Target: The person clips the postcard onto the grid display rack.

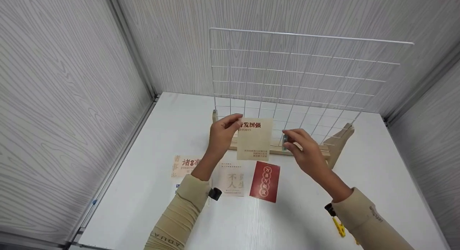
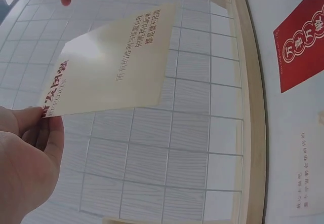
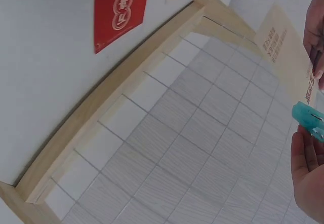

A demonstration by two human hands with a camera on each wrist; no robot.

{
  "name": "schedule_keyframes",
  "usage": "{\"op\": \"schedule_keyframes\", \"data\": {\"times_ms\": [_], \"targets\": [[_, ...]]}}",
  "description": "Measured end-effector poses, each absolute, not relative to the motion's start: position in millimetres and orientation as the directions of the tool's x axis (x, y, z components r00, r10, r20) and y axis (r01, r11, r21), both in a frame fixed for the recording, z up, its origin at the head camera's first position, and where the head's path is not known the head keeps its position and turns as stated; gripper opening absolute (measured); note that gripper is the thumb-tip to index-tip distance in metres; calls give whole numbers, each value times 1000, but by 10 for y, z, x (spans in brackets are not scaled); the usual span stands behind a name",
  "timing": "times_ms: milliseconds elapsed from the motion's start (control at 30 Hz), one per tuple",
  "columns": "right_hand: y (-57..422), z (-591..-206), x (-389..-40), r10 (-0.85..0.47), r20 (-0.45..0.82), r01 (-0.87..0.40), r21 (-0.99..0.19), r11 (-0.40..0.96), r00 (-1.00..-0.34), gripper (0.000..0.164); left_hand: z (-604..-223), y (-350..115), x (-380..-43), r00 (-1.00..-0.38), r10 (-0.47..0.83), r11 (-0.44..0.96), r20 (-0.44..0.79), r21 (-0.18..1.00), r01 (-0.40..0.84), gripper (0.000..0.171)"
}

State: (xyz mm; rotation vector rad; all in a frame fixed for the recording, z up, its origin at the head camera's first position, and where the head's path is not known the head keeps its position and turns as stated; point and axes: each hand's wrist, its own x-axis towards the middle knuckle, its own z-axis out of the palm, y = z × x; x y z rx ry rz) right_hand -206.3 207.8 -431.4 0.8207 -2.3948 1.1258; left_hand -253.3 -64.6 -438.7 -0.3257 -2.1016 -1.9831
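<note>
My left hand point(image 1: 222, 135) pinches a cream card point(image 1: 254, 140) by its upper left edge, between thumb and fingers. Dark red characters run along the card's top, with smaller lines of print near the bottom. Held upright, it overlaps the lower part of a white wire grid point(image 1: 302, 75) in the head view. To the right of the card, my right hand point(image 1: 305, 149) holds a small teal clip point(image 3: 310, 118) between thumb and fingertips. The grid stands in a wooden base point(image 2: 251, 107), just beyond both hands.
On the white table lie a red card point(image 1: 265, 181), a pale printed card point(image 1: 231, 180) and another pale card point(image 1: 185, 166), partly behind the left arm. Yellow clips point(image 1: 338, 227) lie beside the right sleeve. Wood-grain panels point(image 1: 72, 63) enclose the table at the sides and back.
</note>
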Motion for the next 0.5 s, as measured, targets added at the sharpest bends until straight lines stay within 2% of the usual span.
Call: {"op": "schedule_keyframes", "data": {"times_ms": [367, 500], "targets": [[1862, -3937, -2238, -310, 589, -657, -579, 483, -746, 31, -4122, -758, -2641, -933, -36, 49, 359, 933, 357, 28], [1815, -3762, -2306, -311, 603, -668, -563, 487, -735, 37, -3993, -779, -2690, -926, -53, 39, 373, 928, 371, 28]]}}
